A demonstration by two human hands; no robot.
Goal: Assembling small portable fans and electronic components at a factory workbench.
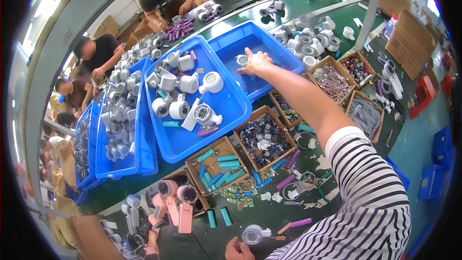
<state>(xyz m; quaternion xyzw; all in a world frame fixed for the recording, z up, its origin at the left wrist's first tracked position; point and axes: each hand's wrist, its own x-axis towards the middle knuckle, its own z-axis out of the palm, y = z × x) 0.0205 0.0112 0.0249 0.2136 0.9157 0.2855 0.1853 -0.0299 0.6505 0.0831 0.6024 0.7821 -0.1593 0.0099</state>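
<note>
My right hand (257,62) reaches far forward into a blue tray (226,43). Its fingers are spread around a small round white fan part (242,60), with no firm grip visible. At the lower edge my left hand (239,249) shows only in part, its fingers curled; whatever they may hold is hidden. Just beside it on the dark green tabletop lies a white handheld fan head (251,234) with a round grille. A purple battery cell (301,222) lies to the right of that fan head.
A second blue tray (168,151) holds several white fan heads. Cardboard boxes contain teal cells (226,164), circuit boards (264,137) and wires (332,82). Pink fans (178,207) stand at the near left. Blue bins (144,161) of fan housings line the left. Other people work across the bench.
</note>
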